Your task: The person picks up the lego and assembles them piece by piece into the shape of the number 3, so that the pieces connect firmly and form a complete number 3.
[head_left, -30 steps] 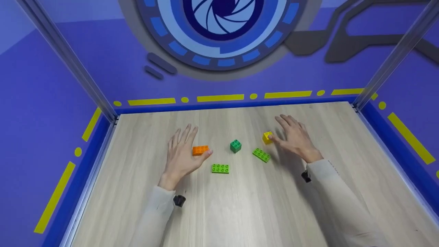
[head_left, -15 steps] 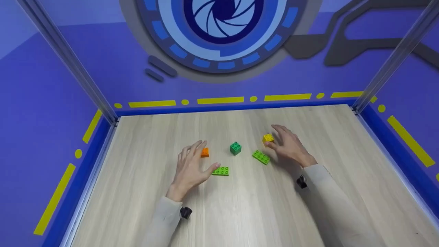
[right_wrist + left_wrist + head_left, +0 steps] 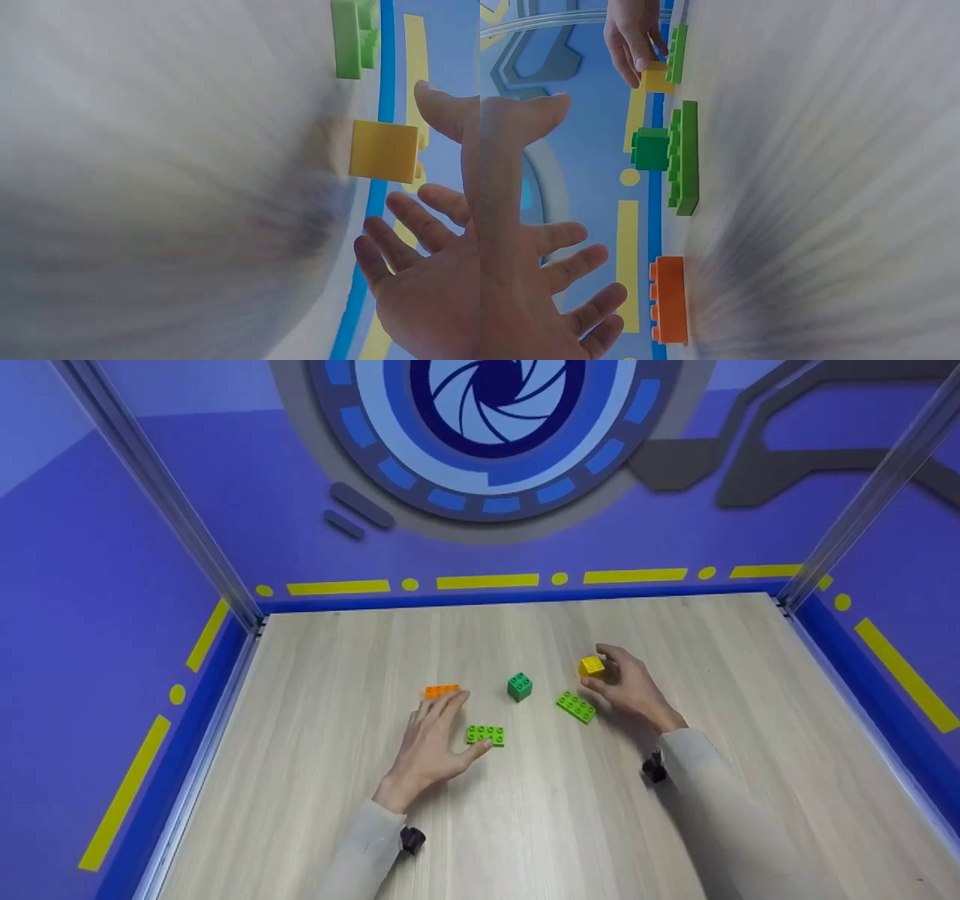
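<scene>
My left hand [image 3: 429, 744] hovers with spread fingers over the table, its thumb in front of a light green toy brick [image 3: 486, 733]. Just beyond its fingertips lies an orange brick [image 3: 441, 690], partly covered in the head view; the left wrist view shows this brick [image 3: 670, 300] apart from the fingers. At the right, my right hand [image 3: 632, 688] is beside a yellow brick [image 3: 591, 667], thumb on the near side and fingers on the far side. In the right wrist view a gap separates the yellow brick [image 3: 384, 151] from the fingers, which are loosely bent.
A dark green brick [image 3: 519, 687] stands between the hands. Another light green brick [image 3: 576, 707] lies just in front of the yellow one. Blue printed walls [image 3: 480, 559] enclose the wooden table [image 3: 540, 825] at the back and sides.
My left hand has moved right and nearer to me, from beside the orange brick to the light green one. My right hand has come slightly closer, its fingers drawing in around the yellow brick.
</scene>
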`<state>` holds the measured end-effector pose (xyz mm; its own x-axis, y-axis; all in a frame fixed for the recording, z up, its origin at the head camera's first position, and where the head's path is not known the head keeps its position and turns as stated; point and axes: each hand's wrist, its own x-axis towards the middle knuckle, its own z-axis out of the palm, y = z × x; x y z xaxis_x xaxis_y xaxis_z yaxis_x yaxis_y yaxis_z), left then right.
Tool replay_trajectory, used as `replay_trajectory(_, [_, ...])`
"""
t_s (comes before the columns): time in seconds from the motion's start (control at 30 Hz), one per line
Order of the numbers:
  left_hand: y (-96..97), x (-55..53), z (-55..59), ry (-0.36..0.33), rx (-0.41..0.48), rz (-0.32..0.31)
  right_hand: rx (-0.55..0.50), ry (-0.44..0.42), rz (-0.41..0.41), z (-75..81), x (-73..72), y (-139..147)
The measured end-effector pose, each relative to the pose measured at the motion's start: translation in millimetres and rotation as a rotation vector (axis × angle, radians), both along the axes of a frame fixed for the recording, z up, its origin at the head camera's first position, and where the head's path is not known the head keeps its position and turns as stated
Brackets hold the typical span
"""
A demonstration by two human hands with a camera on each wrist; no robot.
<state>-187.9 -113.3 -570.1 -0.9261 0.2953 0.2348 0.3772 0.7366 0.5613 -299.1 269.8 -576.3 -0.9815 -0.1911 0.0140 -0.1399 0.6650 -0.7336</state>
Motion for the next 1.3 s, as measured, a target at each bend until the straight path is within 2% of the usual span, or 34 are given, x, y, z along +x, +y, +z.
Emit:
replay_trajectory(0.27, [-1.0,1.2,-6.1,-0.092,-0.021,-0.044,-0.032,-0.016,-0.020,-4.9,-4.8,-2.4])
replay_trajectory(0.5, [0.4,-0.2,-12.8,-0.119,-0.059,-0.067,-0.042,-0.001,-0.028,-9.6,-4.2,-2.3])
replay_trajectory(0.63, [0.9,-1.3,-14.9,-0.138,-0.055,-0.058,-0.050,0.006,-0.029,-11.0,-3.8,-2.0])
replay_trajectory(0.8, [1.7,-4.6,-16.1,-0.134,-0.043,-0.040,-0.065,0.007,-0.030,-11.5,-4.8,-2.3])
replay_trajectory(1.3, [5.7,-7.1,-18.8,-0.120,-0.029,-0.049,-0.099,0.058,-0.053,-11.1,-6.1,0.5])
